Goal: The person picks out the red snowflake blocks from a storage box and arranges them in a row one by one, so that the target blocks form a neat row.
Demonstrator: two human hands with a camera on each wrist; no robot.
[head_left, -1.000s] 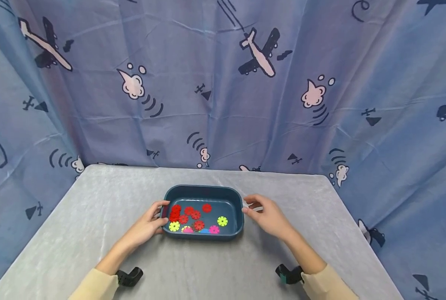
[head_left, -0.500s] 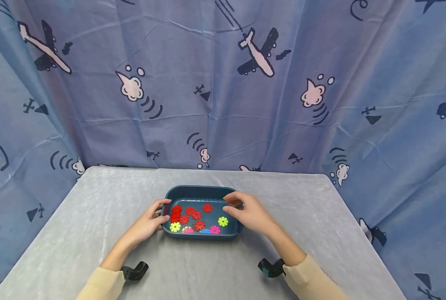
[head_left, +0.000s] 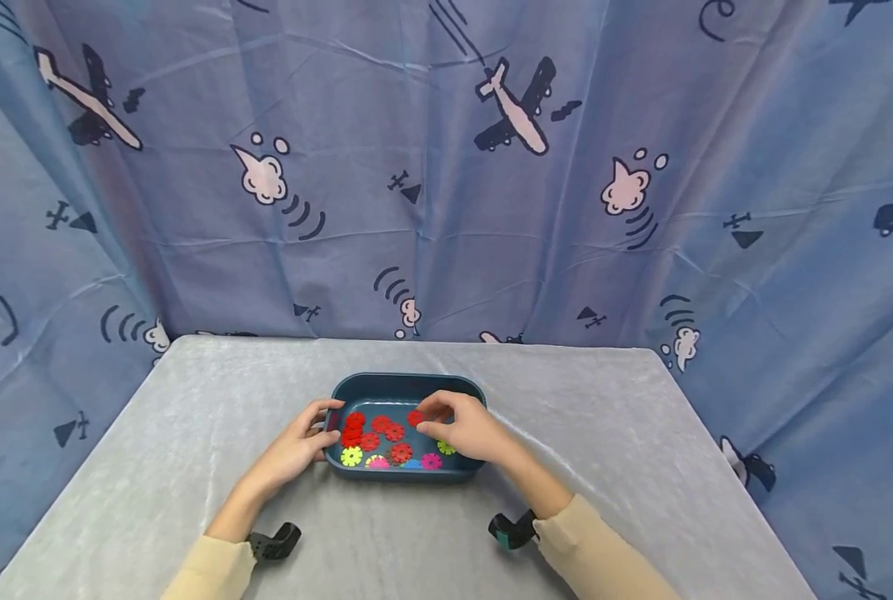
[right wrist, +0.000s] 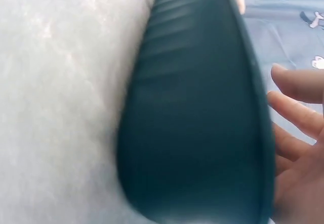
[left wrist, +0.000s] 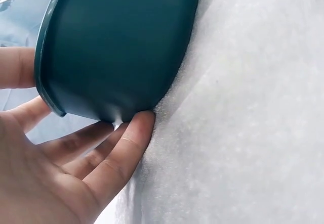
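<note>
A dark teal plastic tub [head_left: 386, 472] with rounded corners stands on the cloth-covered table. My left hand [head_left: 300, 437] holds its left end; the left wrist view shows fingertips [left wrist: 139, 125] against the outer wall, low near the cloth, and another finger over the rim. Inside lie several red snowflake discs [head_left: 370, 442], a yellow disc [head_left: 351, 456] and a pink disc [head_left: 431, 461]. My right hand [head_left: 465, 429] reaches over the right side of the tub, thumb and forefinger apart beside a red disc [head_left: 415, 417]. It partly covers another yellow disc [head_left: 446, 447].
Pale grey cloth covers the table [head_left: 566, 400] around the tub. A blue curtain [head_left: 446, 167] printed with planes hangs behind and at both sides. Each wrist wears a black camera mount [head_left: 512, 531].
My right hand has moved left from the tub's right end to over the discs inside. The left hand stays at the left end, and the discs lie as before.
</note>
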